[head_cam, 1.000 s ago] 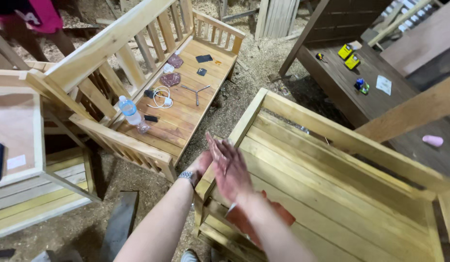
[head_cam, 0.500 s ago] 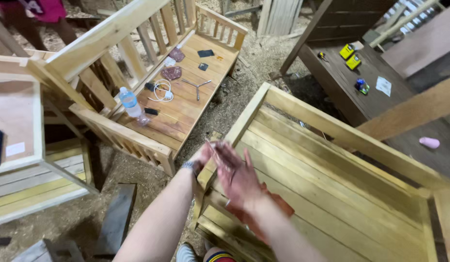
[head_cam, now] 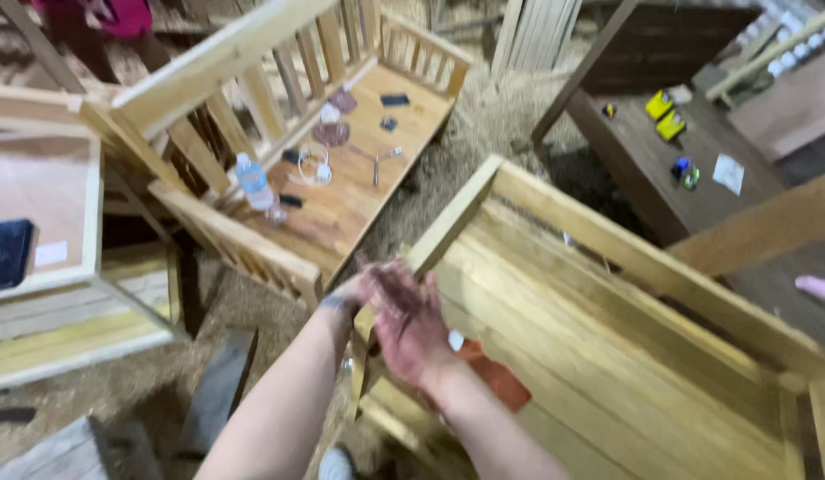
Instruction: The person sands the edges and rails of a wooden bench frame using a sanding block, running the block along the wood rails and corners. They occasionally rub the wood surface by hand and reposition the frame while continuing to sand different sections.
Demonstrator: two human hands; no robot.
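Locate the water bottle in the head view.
The water bottle stands upper left in the head view, on the seat of the wooden bench, near its slatted side rail, left of the coiled white cable.

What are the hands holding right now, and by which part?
It cannot be told for sure. Both hands, left hand and right hand, meet over the corner of the wooden bench; motion blur hides the fingers and any small item between them.
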